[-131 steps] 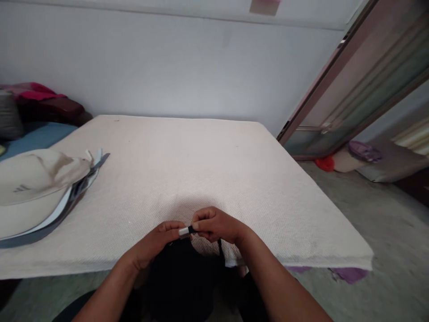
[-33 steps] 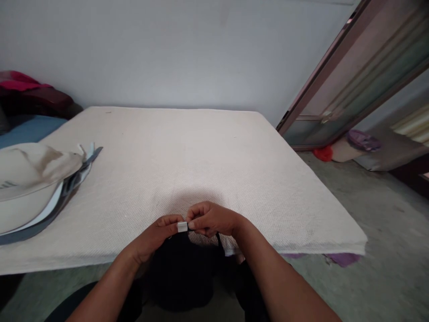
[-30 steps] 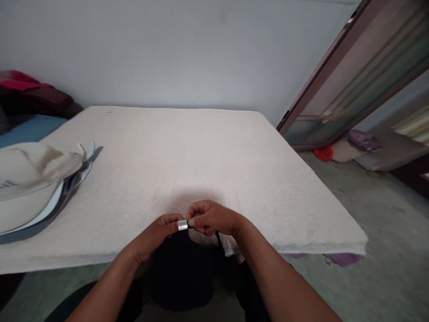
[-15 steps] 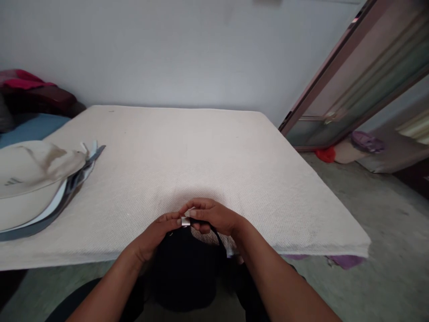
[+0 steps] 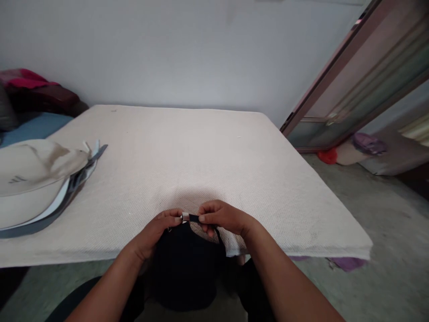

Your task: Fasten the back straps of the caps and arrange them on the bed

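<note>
A dark cap (image 5: 186,268) hangs at the near edge of the table, its back opening and strap facing up. My left hand (image 5: 161,228) is closed, pinching the strap's silver metal buckle (image 5: 185,217) between thumb and fingers. My right hand (image 5: 221,217) pinches the black strap (image 5: 194,218) just right of the buckle. A short stretch of strap shows between buckle and right fingers. The cap's lower part is dark against my legs, so its brim cannot be made out.
A stack of caps, a beige one (image 5: 40,163) on top, lies at the table's left. The table (image 5: 208,152) has a white textured cloth and stands against a wall. Right of it are a concrete floor (image 5: 398,228) and a framed door (image 5: 331,89).
My right hand has moved a little to the right, away from the buckle, and more strap shows between the hands. My left hand stays at the buckle.
</note>
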Motion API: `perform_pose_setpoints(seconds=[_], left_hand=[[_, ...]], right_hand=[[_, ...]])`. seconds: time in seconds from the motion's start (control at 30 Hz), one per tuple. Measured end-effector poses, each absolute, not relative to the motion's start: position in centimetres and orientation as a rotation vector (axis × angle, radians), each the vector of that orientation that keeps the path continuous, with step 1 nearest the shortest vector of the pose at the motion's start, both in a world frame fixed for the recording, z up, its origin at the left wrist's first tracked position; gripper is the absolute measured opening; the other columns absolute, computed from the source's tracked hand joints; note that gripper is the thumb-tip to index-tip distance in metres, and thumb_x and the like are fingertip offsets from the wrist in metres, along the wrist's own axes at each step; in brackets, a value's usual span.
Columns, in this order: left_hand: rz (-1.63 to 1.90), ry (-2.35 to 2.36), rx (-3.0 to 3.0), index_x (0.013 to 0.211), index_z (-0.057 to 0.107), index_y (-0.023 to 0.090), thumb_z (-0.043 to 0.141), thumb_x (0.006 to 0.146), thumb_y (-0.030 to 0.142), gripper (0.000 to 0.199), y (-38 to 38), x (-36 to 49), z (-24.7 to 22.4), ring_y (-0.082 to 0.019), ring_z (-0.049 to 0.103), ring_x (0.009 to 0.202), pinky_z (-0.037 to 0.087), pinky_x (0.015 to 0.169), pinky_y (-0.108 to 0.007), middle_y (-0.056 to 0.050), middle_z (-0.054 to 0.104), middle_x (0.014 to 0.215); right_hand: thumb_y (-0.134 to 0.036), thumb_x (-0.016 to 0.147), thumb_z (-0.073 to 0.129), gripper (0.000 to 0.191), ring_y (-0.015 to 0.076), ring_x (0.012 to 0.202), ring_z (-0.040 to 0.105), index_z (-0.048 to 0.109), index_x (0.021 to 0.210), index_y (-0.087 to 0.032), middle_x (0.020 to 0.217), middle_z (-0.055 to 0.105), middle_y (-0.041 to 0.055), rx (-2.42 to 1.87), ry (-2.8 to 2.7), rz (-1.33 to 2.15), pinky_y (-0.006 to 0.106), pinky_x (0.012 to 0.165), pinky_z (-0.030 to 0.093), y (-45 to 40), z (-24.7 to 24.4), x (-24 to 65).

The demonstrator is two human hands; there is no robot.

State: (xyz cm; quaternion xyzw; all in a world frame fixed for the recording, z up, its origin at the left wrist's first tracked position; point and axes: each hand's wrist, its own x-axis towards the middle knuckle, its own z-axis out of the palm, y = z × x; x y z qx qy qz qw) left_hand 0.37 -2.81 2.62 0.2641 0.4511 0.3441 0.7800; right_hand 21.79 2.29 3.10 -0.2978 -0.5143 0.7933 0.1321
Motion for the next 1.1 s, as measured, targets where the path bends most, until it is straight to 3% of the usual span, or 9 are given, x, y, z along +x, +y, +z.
perform_pose_setpoints(seconds=[0.27, 0.57, 0.77, 0.9, 1.1], left_hand=[[0.7, 1.235, 0.617, 0.09, 0.067, 0.019, 0.073, 0.062, 0.018, 0.029, -3.1, 0.6, 1.8, -0.009, 0.053, 0.05, 0.038, 0.049, -0.02, 0.003, 0.063, 0.06], [0.769, 0.993, 0.612, 0.081, 0.068, 0.015, 0.071, 0.07, 0.022, 0.014, -2.7, 0.3, 2.3, -0.01, 0.056, 0.055, 0.042, 0.056, -0.02, -0.001, 0.066, 0.065], [0.773, 1.009, 0.577, 0.083, 0.067, 0.016, 0.072, 0.069, 0.02, 0.015, -2.8, 0.1, 2.2, -0.01, 0.058, 0.057, 0.043, 0.058, -0.021, -0.002, 0.068, 0.069], [0.732, 1.145, 0.561, 0.091, 0.066, 0.018, 0.075, 0.064, 0.016, 0.028, -2.9, 0.2, 1.8, -0.008, 0.057, 0.054, 0.041, 0.054, -0.018, 0.001, 0.067, 0.067], [0.715, 1.175, 0.537, 0.094, 0.064, 0.018, 0.076, 0.062, 0.015, 0.034, -2.9, 0.5, 1.7, -0.011, 0.058, 0.056, 0.042, 0.055, -0.021, -0.001, 0.068, 0.068]], right_hand=[[-0.024, 0.078, 0.062, 0.011, 0.0056, 0.045, 0.049, 0.058, 0.075, -0.014, 0.058, 0.056, -0.0028, -0.841, -1.514, 2.254, 0.018, 0.045, 0.035, 1.9, 2.6, 20.9], [-0.029, 0.082, 0.056, 0.017, 0.0102, 0.063, 0.057, 0.062, 0.087, -0.014, 0.073, 0.062, 0.0025, -0.843, -1.453, 2.307, 0.024, 0.063, 0.044, 1.9, 3.7, 21.7], [-0.02, 0.077, 0.058, 0.007, 0.0078, 0.054, 0.053, 0.06, 0.078, -0.013, 0.064, 0.059, -0.0006, -0.867, -1.49, 2.406, 0.022, 0.055, 0.042, 2.0, 3.1, 22.2], [-0.018, 0.077, 0.058, 0.004, 0.0053, 0.046, 0.047, 0.058, 0.076, -0.014, 0.059, 0.057, -0.0025, -0.875, -1.414, 2.332, 0.018, 0.046, 0.035, 2.1, 2.8, 21.8], [-0.024, 0.081, 0.057, 0.014, 0.0038, 0.041, 0.038, 0.06, 0.076, -0.013, 0.053, 0.049, -0.0044, -0.796, -1.431, 2.321, 0.018, 0.041, 0.028, 2.1, 3.6, 21.3]])
